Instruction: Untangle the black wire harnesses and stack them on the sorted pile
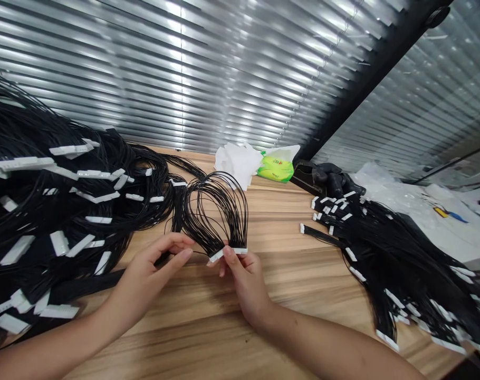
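My right hand (243,279) pinches two white connectors between thumb and fingers, the left connector (217,256) tilted and the right connector (240,251) nearly level. From both rises a loop of thin black wires (234,206), arching above the wooden table. My left hand (164,261) is beside them with thumb and fingers curled towards each other. A single black wire (200,253) runs from its thumb tip towards the left connector; the exact grip on it is partly hidden. Just behind that hand, another white connector (179,183) with hanging black wires stands close to the loop.
A large heap of black wire harnesses (145,206) with white connectors covers the left side. More harnesses (382,248) spread across the right. At the back of the wooden table (279,221) lie white tissues (236,163) and a green packet (276,168), before metallic blinds (145,68).
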A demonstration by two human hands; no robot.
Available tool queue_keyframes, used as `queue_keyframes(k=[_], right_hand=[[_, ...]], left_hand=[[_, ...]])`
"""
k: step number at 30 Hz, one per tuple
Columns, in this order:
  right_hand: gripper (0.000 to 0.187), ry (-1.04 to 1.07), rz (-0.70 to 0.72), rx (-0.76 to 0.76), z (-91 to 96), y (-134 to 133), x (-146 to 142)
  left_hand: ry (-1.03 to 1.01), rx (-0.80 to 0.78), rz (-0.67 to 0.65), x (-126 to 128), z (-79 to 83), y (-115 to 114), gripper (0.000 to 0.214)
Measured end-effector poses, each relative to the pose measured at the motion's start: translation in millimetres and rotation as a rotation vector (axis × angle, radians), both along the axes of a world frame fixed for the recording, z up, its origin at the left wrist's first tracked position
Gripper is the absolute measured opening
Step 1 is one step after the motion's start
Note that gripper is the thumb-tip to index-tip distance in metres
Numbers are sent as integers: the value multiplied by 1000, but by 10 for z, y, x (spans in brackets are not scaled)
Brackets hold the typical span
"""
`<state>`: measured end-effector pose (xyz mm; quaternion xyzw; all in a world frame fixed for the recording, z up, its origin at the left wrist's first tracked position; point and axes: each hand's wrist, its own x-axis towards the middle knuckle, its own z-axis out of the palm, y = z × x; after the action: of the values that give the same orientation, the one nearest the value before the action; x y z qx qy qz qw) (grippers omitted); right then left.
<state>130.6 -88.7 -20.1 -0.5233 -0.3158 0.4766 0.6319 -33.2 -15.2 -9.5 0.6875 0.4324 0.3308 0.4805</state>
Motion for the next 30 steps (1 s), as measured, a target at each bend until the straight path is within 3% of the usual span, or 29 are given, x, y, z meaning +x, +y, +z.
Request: queue_keyframes(k=[16,19,26,30], right_hand=[[32,-24,41,13,37,0,-36],[32,-20,41,7,28,0,-25],[32,117,-56,19,-43,19,24],[32,149,-63,25,-43,22,33]], left_hand=[[-43,-60,13,34,39,7,19],[-158,-106,30,24,34,13,14],[-717,-384,183,-16,212,27,18],[-652,-450,205,-59,272,21,25]])
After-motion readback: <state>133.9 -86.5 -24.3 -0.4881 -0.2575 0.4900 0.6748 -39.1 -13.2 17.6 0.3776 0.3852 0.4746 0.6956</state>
